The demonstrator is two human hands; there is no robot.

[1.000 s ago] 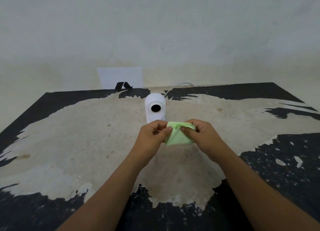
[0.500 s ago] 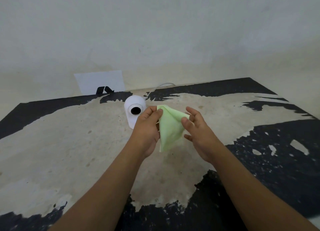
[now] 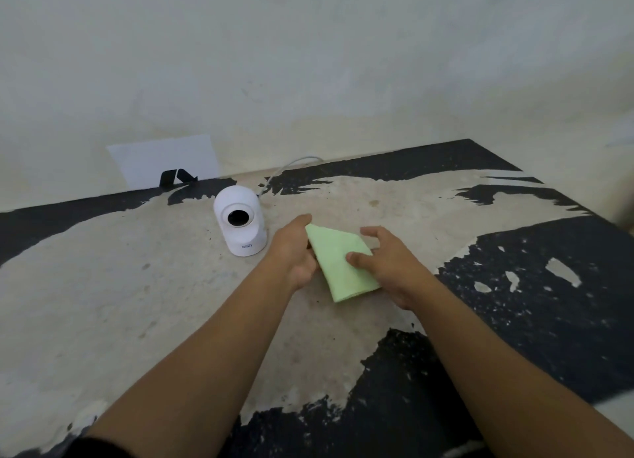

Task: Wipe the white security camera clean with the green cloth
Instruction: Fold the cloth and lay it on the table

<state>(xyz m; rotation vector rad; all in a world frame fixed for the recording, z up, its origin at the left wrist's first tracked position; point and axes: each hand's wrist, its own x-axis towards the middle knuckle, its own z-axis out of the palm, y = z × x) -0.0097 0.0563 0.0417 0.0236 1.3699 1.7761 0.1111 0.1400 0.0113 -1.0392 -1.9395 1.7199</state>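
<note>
The white security camera [image 3: 241, 221] stands upright on the worn table [image 3: 137, 286], its dark round lens facing me. A light green cloth [image 3: 338, 262] hangs unfolded between my hands, to the right of the camera and apart from it. My left hand [image 3: 293, 252] pinches the cloth's top left corner. My right hand [image 3: 387, 262] touches its right edge, thumb pressed on the fabric and fingers spread.
A white cable [image 3: 284, 169] runs from behind the camera to the wall. A white paper [image 3: 164, 159] with a black mark [image 3: 176, 177] leans on the wall at the table's back edge. The tabletop is black with large peeled beige patches.
The cloth went from a bunched wad to an unfolded hanging sheet. My view shifted right, so the camera now sits left of my hands. My right hand opened along the cloth's edge.
</note>
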